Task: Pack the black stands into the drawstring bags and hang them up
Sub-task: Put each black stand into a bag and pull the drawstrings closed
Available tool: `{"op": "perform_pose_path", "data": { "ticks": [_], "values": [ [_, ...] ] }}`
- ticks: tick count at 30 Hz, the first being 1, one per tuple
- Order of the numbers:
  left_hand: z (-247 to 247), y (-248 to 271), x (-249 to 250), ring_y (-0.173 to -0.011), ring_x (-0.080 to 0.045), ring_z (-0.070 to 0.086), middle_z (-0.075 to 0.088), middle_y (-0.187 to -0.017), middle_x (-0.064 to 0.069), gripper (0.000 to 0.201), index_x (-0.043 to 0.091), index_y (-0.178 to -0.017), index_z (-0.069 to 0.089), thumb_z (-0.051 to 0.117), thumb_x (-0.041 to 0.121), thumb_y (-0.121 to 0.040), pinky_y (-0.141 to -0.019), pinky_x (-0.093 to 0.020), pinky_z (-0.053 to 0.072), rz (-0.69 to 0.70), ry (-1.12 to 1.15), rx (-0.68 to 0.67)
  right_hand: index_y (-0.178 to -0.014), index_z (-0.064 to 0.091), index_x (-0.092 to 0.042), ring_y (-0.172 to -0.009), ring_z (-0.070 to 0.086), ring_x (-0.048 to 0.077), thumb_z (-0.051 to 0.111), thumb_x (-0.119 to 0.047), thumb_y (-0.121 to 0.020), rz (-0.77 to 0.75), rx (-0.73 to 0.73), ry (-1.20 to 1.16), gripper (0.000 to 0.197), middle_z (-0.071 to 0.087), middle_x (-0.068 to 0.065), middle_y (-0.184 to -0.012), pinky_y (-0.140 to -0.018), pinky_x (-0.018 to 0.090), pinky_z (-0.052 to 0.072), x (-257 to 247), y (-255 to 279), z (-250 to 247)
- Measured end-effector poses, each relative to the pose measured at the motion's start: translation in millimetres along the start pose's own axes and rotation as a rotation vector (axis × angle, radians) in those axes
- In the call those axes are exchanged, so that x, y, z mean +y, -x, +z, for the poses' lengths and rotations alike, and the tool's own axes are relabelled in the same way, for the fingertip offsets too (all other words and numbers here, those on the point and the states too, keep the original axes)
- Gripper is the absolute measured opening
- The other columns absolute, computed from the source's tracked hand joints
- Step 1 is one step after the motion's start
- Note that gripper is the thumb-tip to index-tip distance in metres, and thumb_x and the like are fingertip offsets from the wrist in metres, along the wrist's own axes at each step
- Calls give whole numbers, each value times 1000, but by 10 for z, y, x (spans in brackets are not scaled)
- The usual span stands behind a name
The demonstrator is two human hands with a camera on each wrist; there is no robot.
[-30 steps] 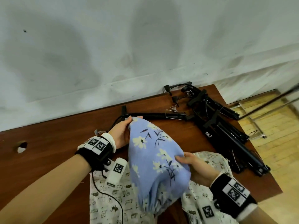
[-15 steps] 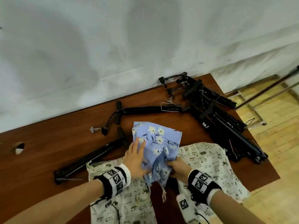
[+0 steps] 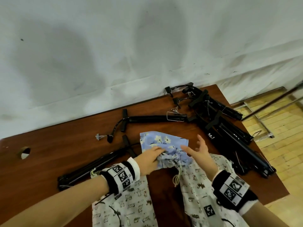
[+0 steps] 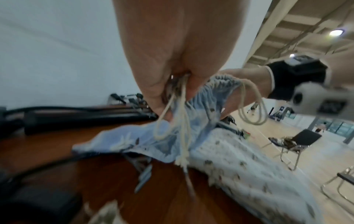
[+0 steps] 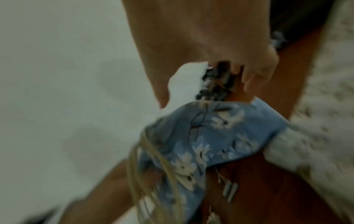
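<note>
A blue floral drawstring bag (image 3: 164, 142) lies flat on the brown table (image 3: 52, 169). My left hand (image 3: 153, 158) pinches its gathered mouth and the cream cords (image 4: 184, 121). Just right of the mouth, my right hand (image 3: 196, 149) hovers with fingers spread, holding nothing; in the right wrist view the blue bag (image 5: 210, 136) sits below it. One black stand (image 3: 155, 119) lies behind the bag, another (image 3: 98, 164) to its left, partly under white cloth. A pile of black stands (image 3: 229, 133) fills the table's right side.
Two white patterned bags (image 3: 131, 203) (image 3: 201, 185) lie at the near edge under my wrists. A round hole (image 3: 24, 153) is in the table at the left. The white wall runs close behind. Metal bars (image 3: 262, 115) stand off the table's right edge.
The blue bag, held up a second ago, now lies flat on the table. My left hand moved from its far corner to the gathered mouth. My right hand let go and spread its fingers.
</note>
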State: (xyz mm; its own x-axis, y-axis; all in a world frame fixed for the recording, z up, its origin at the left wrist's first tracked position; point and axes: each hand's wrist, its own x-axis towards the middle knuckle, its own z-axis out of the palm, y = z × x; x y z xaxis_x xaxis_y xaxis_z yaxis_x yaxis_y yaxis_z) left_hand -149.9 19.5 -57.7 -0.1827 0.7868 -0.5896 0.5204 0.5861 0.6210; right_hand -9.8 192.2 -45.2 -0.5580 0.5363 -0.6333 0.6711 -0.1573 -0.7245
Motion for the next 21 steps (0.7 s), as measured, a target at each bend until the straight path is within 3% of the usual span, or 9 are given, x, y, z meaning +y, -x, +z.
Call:
{"op": "perform_pose_path", "data": {
  "ticks": [3, 4, 6, 8, 10, 12, 16, 19, 21],
  "values": [
    [-237, 29, 273, -85, -19, 51, 49, -95, -3, 24, 7, -105, 59, 36, 6, -98, -88, -37, 43, 12, 72, 85, -134, 42, -39, -109, 45, -8, 73, -41, -82, -289, -305, 277, 61, 42, -24, -129, -85, 17, 41, -173, 207, 159],
    [-302, 50, 358, -75, -13, 48, 48, -85, 0, 23, 10, -91, 58, 36, 8, -99, -85, -35, 41, -2, 57, 109, -123, 52, -37, -94, 53, -7, 69, -34, -86, -375, -305, 305, 41, 55, -20, -117, -76, 16, 42, -178, 230, 220],
    [-399, 103, 462, -68, -15, 44, 48, -77, -1, 28, 11, -80, 53, 34, 11, -101, -74, -32, 36, 5, -19, 136, -96, 64, -29, -63, 54, 14, 58, -26, -95, -463, -257, 274, 6, 63, 3, -79, -62, 27, 40, -210, 250, 291],
    [-458, 151, 437, -58, -17, 39, 45, -66, -3, 34, 9, -69, 46, 36, 17, -101, -61, -30, 33, 18, 111, 208, -91, 65, -26, -61, 49, 29, 50, -32, -99, -461, -313, 266, 18, 61, 9, -73, -60, 35, 39, -249, 244, 274],
    [-473, 185, 372, -57, -18, 39, 45, -65, -8, 30, 5, -69, 45, 41, 17, -96, -60, -32, 32, 34, 154, 284, -102, 67, -30, -73, 61, 26, 47, -30, -100, -465, -356, 269, 20, 70, -3, -86, -69, 37, 49, -278, 237, 225],
    [-462, 242, 303, -53, -16, 33, 37, -58, -5, 31, 13, -60, 35, 44, 11, -90, -57, -32, 28, 53, 168, 314, -101, 67, -31, -80, 67, 23, 55, -23, -96, -485, -293, 309, 16, 72, -5, -89, -76, 43, 55, -279, 240, 188],
    [-405, 302, 157, -52, -18, 29, 34, -56, -3, 30, 18, -58, 34, 47, 4, -81, -56, -31, 25, 31, 245, 366, -104, 60, -26, -61, 58, 13, 68, -25, -87, -473, -368, 396, 19, 65, -1, -71, -57, 25, 46, -249, 326, 324],
    [-433, 282, 113, -54, -21, 28, 34, -57, -4, 25, 16, -61, 35, 44, -4, -74, -55, -32, 22, -30, 81, 371, -99, 58, -13, -70, 60, 26, 57, -8, -85, -480, -382, 650, 15, 64, 8, -83, -57, 34, 45, -69, 312, 413],
    [-601, 301, -5, -52, -21, 25, 28, -56, -1, 31, 19, -58, 31, 47, -2, -75, -54, -30, 21, -141, -104, 390, -89, 57, -4, -69, 57, 31, 54, -5, -82, -404, -402, 755, 7, 61, 14, -78, -55, 35, 38, 155, 237, 293]
  ]
}}
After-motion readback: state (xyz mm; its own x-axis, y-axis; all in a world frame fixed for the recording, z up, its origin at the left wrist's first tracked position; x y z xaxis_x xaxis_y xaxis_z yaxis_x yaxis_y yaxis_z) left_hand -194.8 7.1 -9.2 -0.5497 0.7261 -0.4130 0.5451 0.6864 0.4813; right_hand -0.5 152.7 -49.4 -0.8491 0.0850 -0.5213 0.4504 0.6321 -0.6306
